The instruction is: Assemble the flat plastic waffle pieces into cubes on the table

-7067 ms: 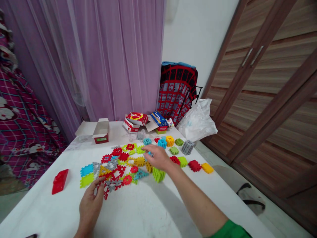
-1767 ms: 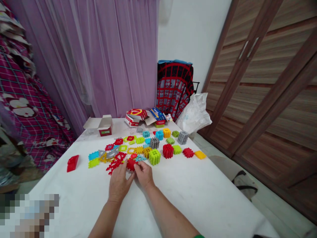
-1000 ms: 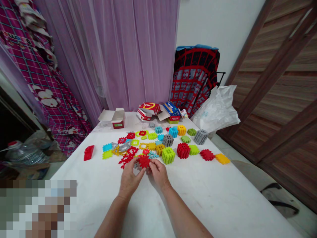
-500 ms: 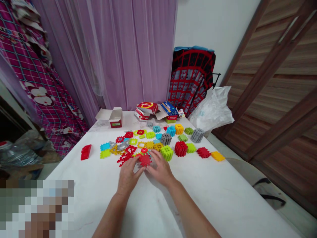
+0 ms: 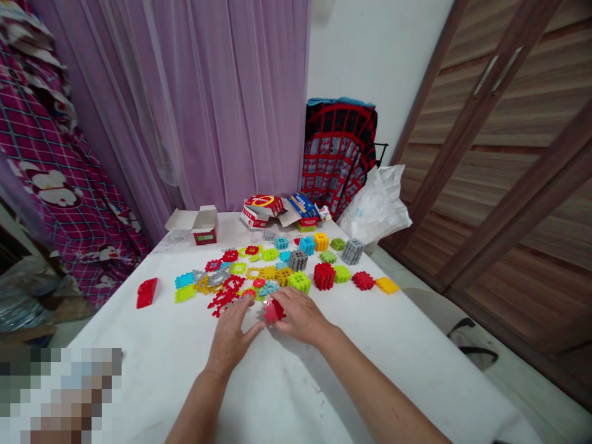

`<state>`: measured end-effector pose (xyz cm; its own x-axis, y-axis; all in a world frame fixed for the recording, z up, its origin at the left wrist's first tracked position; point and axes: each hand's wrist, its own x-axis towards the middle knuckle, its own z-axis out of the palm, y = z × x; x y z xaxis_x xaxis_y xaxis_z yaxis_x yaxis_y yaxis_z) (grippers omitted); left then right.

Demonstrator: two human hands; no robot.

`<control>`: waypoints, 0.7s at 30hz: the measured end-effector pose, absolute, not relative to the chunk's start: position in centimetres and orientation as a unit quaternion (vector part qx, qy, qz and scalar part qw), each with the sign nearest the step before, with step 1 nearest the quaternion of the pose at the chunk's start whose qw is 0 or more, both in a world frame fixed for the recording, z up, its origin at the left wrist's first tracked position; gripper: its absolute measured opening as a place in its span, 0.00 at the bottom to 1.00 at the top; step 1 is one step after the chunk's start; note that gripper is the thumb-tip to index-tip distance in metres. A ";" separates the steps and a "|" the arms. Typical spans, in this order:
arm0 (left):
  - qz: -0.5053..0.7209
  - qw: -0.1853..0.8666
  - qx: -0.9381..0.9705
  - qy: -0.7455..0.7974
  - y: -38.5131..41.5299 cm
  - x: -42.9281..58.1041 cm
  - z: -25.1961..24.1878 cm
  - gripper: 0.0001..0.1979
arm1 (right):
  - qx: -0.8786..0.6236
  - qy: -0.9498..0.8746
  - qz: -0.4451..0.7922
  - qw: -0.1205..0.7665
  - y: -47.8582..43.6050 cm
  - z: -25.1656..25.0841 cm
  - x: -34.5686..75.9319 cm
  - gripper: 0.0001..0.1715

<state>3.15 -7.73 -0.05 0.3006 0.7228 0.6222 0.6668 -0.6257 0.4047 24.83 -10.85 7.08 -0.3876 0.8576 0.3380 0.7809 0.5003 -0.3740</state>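
A red notched plastic building tile (image 5: 274, 311) is tilted up off the white table, its face catching a bright glint. My right hand (image 5: 303, 316) grips it between thumb and fingers from the right side. On the other side, my left hand (image 5: 230, 333) has its thumb and forefinger spread apart, close to the tile but holding nothing. A greyish patch shows just left of the tile; I cannot tell whether it is a shadow or another piece. Beyond the hands lie red openwork pieces (image 5: 226, 297), a lime-green stack (image 5: 299, 282) and a blue gear-like piece (image 5: 268, 288).
Several coloured tiles and stacks spread across the table (image 5: 185, 357), including a red stack (image 5: 324, 276) and a grey stack (image 5: 353, 251). Opened boxes (image 5: 206, 226) stand along the back. A white plastic bag (image 5: 377, 203) is at the back right, a red piece (image 5: 147, 292) at the left.
My left hand's fingers have come away from the red tile and spread. The tile has tipped upward in my right hand. The camera view has turned slightly right.
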 end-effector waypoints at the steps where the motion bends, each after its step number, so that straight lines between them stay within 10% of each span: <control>1: 0.412 0.037 0.797 0.439 -7.7 3.0 0.0 0.26 | -0.496 -0.822 0.082 0.267 -11.2 7.3 26.3 0.28; 6: 0.454 0.035 0.735 0.502 -7.4 2.4 0.1 0.20 | -0.600 -0.744 0.057 0.288 -11.5 9.3 38.9 0.32; 12: 0.459 0.028 0.713 0.529 -7.4 2.6 0.6 0.17 | -0.732 -0.675 0.082 0.044 -8.9 11.0 50.7 0.36; 21: 0.448 0.014 0.711 0.543 -7.7 2.9 0.9 0.17 | -0.677 -0.728 0.087 -0.062 -6.0 10.5 51.7 0.35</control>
<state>2.87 -7.73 0.85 0.0101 0.7835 0.6213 0.7588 -0.4107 0.5056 51.74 -5.96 10.52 -0.0750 0.9752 -0.2081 0.9968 0.0676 -0.0425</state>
